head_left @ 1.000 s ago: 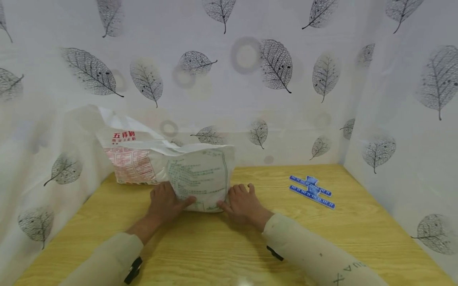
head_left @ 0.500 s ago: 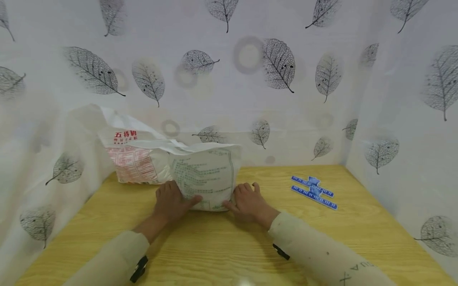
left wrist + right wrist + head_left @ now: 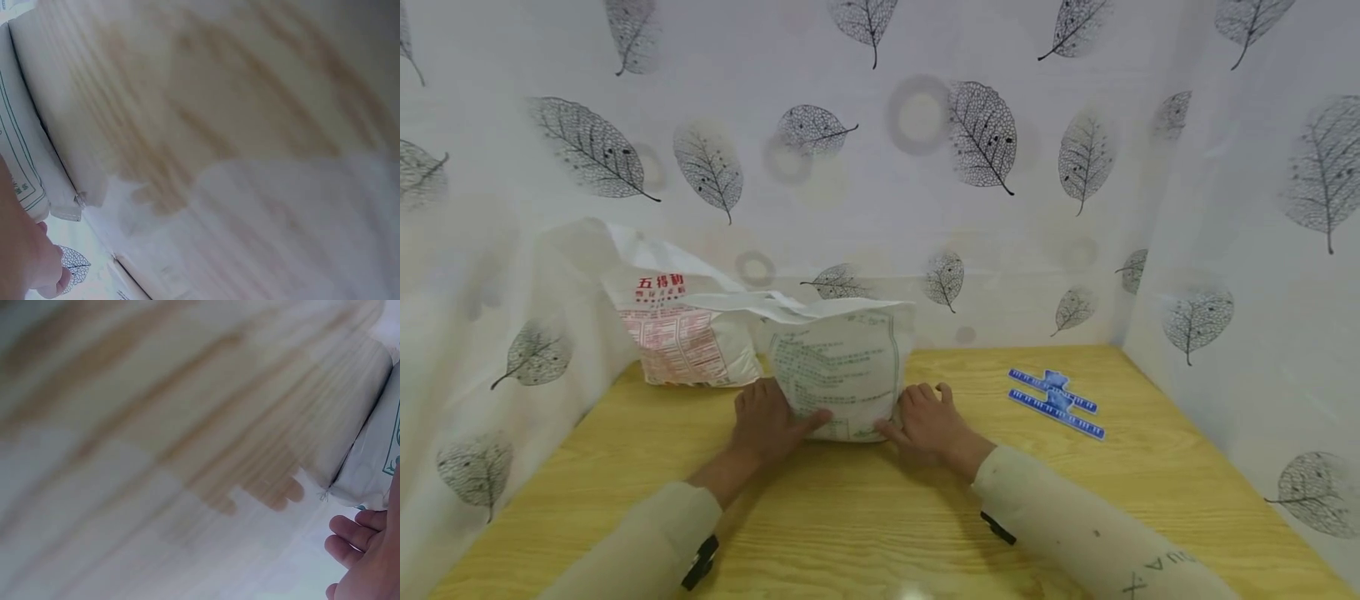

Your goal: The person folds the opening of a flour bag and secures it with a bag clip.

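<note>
Your left hand point(image 3: 771, 421) and right hand point(image 3: 928, 423) hold the green-printed bag point(image 3: 835, 375) upright

The green-printed bag stands on the bench point(image 3: 865, 517) in front of you, a little left of the middle in the head view, its lines of print and ruled border turned your way. Your left hand has a holding grip on its lower left side, the thumb laid across the front face. Your right hand's grip holds the lower right side, thumb tip at the front near the bottom corner. In the right wrist view your fingers are bent beside that corner, where a small tuft of thread sticks out.

Farther back on your left sits the red-printed bag point(image 3: 681, 342), its slack white top leaning outward. The upper edge of the nearer bag overlaps it in the head view; you cannot tell whether the two touch.

Off to your right, well apart from both bags, lie a rear blue clip point(image 3: 1051, 377) and a front blue clip point(image 3: 1055, 413), close together and slanted alike. A pale leaf-patterned sheet point(image 3: 880, 50) rises behind the bench and along both sides.
</note>
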Action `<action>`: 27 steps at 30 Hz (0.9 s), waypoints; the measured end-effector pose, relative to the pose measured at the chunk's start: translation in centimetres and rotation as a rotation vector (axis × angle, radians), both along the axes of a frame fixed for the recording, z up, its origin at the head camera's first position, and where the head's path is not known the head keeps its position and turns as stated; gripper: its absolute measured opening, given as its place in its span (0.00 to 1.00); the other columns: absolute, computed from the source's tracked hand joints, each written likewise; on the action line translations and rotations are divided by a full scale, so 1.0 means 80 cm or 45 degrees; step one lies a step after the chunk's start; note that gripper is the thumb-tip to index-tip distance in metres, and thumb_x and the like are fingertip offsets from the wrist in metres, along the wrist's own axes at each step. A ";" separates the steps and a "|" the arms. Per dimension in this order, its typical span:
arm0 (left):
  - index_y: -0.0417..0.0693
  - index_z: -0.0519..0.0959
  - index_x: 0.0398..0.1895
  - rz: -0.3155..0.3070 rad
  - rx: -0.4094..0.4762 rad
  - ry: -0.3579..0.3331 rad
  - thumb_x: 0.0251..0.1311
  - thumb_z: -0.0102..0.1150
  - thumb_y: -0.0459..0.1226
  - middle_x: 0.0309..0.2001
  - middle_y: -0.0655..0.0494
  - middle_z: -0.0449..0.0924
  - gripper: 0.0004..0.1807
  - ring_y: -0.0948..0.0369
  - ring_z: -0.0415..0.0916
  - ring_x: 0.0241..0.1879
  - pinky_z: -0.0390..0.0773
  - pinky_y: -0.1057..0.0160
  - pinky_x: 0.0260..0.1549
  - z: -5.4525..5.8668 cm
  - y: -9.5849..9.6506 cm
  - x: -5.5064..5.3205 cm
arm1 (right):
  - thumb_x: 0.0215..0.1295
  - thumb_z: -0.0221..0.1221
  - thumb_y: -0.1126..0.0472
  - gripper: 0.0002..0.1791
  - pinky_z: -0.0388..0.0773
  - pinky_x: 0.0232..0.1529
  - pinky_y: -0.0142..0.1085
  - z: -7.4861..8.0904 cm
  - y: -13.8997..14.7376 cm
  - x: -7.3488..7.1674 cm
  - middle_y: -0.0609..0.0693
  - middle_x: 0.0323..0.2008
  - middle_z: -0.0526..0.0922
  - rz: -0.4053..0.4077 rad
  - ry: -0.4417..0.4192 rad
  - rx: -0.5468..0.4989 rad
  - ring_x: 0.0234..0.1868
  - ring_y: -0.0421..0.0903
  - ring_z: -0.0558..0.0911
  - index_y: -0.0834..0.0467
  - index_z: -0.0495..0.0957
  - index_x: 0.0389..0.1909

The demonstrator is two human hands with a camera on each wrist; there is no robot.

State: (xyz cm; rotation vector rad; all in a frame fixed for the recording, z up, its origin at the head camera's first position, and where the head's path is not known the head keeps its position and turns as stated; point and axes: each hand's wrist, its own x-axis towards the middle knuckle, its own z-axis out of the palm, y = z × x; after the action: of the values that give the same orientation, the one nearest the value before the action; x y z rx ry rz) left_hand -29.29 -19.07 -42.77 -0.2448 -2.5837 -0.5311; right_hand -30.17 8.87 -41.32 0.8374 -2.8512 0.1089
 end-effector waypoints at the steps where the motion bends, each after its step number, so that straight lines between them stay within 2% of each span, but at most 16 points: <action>1: 0.37 0.68 0.44 0.002 -0.003 -0.009 0.47 0.64 0.71 0.38 0.43 0.72 0.46 0.46 0.69 0.41 0.63 0.46 0.46 0.001 0.002 0.000 | 0.75 0.37 0.32 0.41 0.56 0.65 0.61 -0.001 0.002 -0.001 0.57 0.59 0.76 -0.002 -0.001 -0.003 0.64 0.56 0.69 0.63 0.68 0.67; 6: 0.35 0.66 0.47 0.018 -0.018 -0.041 0.48 0.61 0.72 0.40 0.40 0.70 0.49 0.45 0.67 0.42 0.62 0.47 0.45 0.003 0.011 0.001 | 0.75 0.37 0.32 0.41 0.56 0.66 0.61 -0.001 0.008 -0.002 0.58 0.60 0.76 -0.001 -0.012 -0.008 0.65 0.56 0.69 0.63 0.68 0.67; 13: 0.38 0.66 0.43 0.020 -0.018 -0.005 0.46 0.62 0.73 0.36 0.41 0.69 0.46 0.44 0.67 0.40 0.61 0.50 0.39 0.000 0.018 0.000 | 0.75 0.37 0.32 0.41 0.57 0.65 0.60 -0.003 0.013 -0.002 0.58 0.59 0.76 -0.005 -0.020 -0.025 0.64 0.56 0.70 0.64 0.68 0.67; 20: 0.32 0.66 0.46 0.045 -0.043 -0.045 0.47 0.58 0.74 0.39 0.37 0.70 0.52 0.43 0.66 0.42 0.62 0.48 0.41 0.000 0.029 0.001 | 0.76 0.37 0.33 0.41 0.55 0.66 0.61 -0.003 0.023 -0.001 0.59 0.61 0.76 -0.010 -0.040 -0.044 0.66 0.58 0.69 0.65 0.66 0.69; 27: 0.30 0.67 0.46 0.055 -0.106 -0.035 0.49 0.55 0.76 0.38 0.36 0.71 0.54 0.42 0.68 0.40 0.63 0.48 0.41 0.003 0.041 -0.001 | 0.77 0.37 0.34 0.40 0.57 0.65 0.60 -0.001 0.034 -0.003 0.59 0.61 0.75 -0.012 -0.036 -0.039 0.65 0.57 0.69 0.64 0.64 0.69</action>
State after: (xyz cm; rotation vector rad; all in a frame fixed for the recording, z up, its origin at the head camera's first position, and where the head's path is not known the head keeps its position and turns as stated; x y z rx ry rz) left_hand -29.34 -15.75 -42.51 -0.2110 -2.6347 -0.4148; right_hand -30.42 11.56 -41.43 0.8226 -2.8721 0.1638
